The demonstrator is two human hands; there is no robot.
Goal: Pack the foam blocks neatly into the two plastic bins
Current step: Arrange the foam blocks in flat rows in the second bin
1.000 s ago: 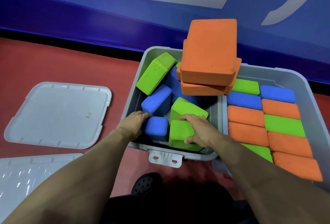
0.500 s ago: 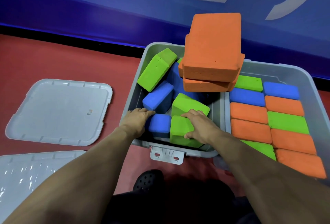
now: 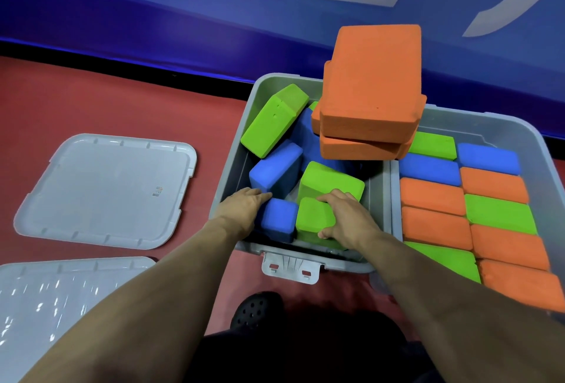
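Two grey plastic bins stand side by side on the red floor. The left bin holds a loose jumble of green and blue foam blocks, and two orange blocks are stacked across its far right corner. My left hand grips an upright blue block at the bin's near wall. My right hand grips the upright green block beside it, thumb on its near face. The right bin is filled with orange, green and blue blocks standing in two tidy rows.
Two grey bin lids lie on the floor at the left, one beside the left bin, the other nearer me. A dark shoe shows below the left bin's latch. A blue wall runs behind the bins.
Both hands have stayed on the same two upright blocks at the near wall. The view has shifted slightly; the blocks look unmoved.
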